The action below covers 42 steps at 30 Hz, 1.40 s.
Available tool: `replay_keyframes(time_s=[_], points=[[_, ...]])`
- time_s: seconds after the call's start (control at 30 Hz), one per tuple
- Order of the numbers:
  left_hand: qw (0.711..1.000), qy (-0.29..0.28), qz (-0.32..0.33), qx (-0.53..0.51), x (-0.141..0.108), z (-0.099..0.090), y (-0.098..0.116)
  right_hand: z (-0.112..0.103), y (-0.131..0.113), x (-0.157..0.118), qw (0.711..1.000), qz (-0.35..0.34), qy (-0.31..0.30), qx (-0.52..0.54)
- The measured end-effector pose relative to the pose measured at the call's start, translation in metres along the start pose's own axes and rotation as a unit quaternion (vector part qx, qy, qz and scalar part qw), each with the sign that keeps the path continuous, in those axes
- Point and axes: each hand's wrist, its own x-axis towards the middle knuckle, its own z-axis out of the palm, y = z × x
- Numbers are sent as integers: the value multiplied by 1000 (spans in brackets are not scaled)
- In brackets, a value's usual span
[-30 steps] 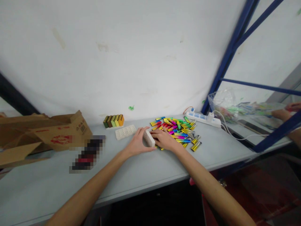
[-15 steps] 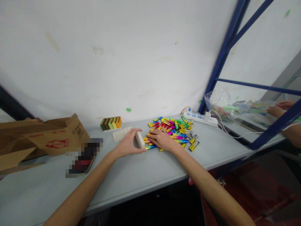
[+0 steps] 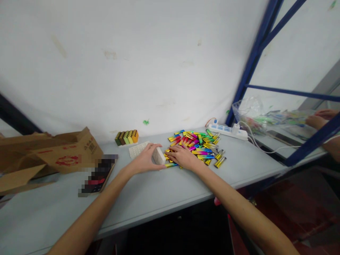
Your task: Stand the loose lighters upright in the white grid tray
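Observation:
My left hand (image 3: 144, 158) grips a small white tray (image 3: 158, 156) tipped up on its edge, thumb below and fingers above. Against the tray's right side lies a pile of shiny, many-coloured lighters (image 3: 203, 153). My right hand (image 3: 183, 157) rests on the left part of this pile, fingers stretched out over the lighters and pointing at the tray; what lies beneath the palm is hidden. Behind my left hand, a second white tray (image 3: 136, 150) with rows of pockets lies flat. Further back, a block of green, yellow and orange lighters (image 3: 126, 138) stands upright in another tray.
At left are an open brown paper bag (image 3: 66, 156) and a blurred-out phone (image 3: 101, 175). A white power strip (image 3: 228, 130) with cables lies at the back right, by a blue metal frame (image 3: 245, 74). Beyond it are clear plastic bags (image 3: 251, 111) and another person's hands (image 3: 317, 120).
The upright white tray has turned and leaned slightly in my left hand, showing more of its face. My right hand stays on the pile. The whole view has shifted a little.

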Motion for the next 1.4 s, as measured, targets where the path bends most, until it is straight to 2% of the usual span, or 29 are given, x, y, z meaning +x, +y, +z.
replay_keyframes(time_s=[0.17,0.23,0.37,0.5,0.63,0.7,0.8,0.93,1.07,1.13,1.23,1.33,1.4], points=[[999,2,-23,30,-24,-18,-9,4,2,1,1000,-4,19,13],[998,41,-36,37,-39,-20,-15,5,4,2,999,-9,25,24],[981,163,-53,93,-69,-17,-21,2,9,3,997,-25,36,69],[974,164,-39,151,-93,-10,-19,-12,12,3,990,-4,78,118],[972,134,-35,190,-114,0,-10,-25,2,5,985,43,101,136],[972,114,-33,204,-124,6,-6,-28,-11,8,985,26,91,146],[973,92,-34,211,-133,8,-2,-28,-39,15,986,-51,57,149],[977,102,-50,181,-121,-10,-13,-19,-69,30,988,-119,8,94],[974,124,-87,166,-79,-40,-49,-12,-77,47,986,-132,-54,81],[981,83,-86,155,-55,-48,-69,-10,-76,53,983,-125,-78,106],[989,23,-83,124,-29,-47,-89,-8,-73,53,982,-113,-72,132],[991,2,-89,104,-18,-36,-94,-5,-69,45,980,-119,-63,143],[991,9,-91,93,-17,-30,-94,-4,-67,40,979,-124,-59,151]])
